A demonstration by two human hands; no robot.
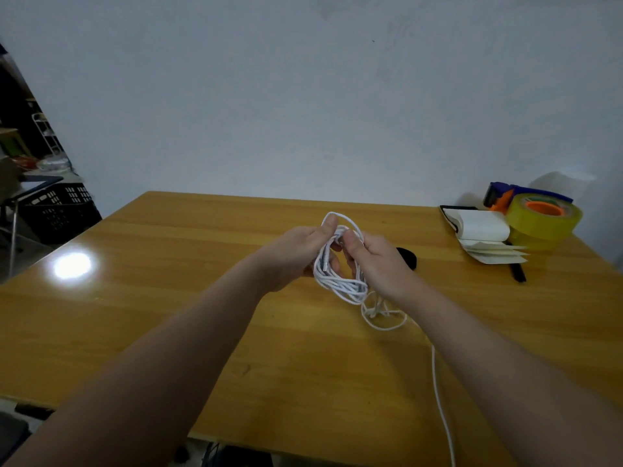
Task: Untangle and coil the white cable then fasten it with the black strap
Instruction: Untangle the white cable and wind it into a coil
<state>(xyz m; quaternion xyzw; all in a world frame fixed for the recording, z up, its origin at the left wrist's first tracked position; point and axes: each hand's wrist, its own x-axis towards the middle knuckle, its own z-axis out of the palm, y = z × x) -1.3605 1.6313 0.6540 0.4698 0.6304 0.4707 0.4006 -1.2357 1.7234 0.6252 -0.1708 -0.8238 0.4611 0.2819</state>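
Observation:
A bundle of white cable (340,284) hangs in loops between both hands, above the middle of the wooden table (168,298). My left hand (296,254) grips the left side of the loops, thumb on the top strand. My right hand (377,261) pinches the bundle from the right. A knotted part of the cable lies on the table below the right wrist, and a loose tail runs off the near edge. The black strap (408,257) lies on the table just behind my right hand, partly hidden by it.
At the far right stand a yellow tape roll (542,224) with a blue and orange dispenser behind it, an open notebook (482,227) and a black pen (517,273). A black crate (57,210) sits on the floor left of the table.

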